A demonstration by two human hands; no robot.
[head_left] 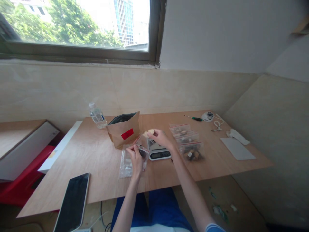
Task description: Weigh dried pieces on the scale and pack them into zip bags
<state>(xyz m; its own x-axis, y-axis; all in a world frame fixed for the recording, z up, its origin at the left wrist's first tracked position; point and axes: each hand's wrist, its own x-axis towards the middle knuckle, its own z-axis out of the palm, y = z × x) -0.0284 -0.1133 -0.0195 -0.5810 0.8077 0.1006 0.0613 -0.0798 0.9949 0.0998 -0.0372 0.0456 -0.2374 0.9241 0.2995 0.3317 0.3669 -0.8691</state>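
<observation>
Quick one from my bench, clock directions around the scale, me at 6. My left hand (135,159) is pinched narrow on the red-striped mouth of a clear plastic zip bag (125,166), at about 8 o'clock from the small white digital scale with a black display (159,154). The bag's long axis runs roughly 7 to 1, with the mouth up toward 1, held open. My right hand (160,138) pinches a pale yellowish chunk (148,131) just above that mouth. So far that bag shows only a few dark bits, hard to make out behind my fingers. Three clear zip bags packed with mixed brown pieces (187,138) lie at about 3 o'clock, looking filled. A brown kraft-paper pouch with a red label and dark lining (123,130) stands open at about 10 o'clock on the light plywood table (101,167), and I can't see how much is left inside.
</observation>
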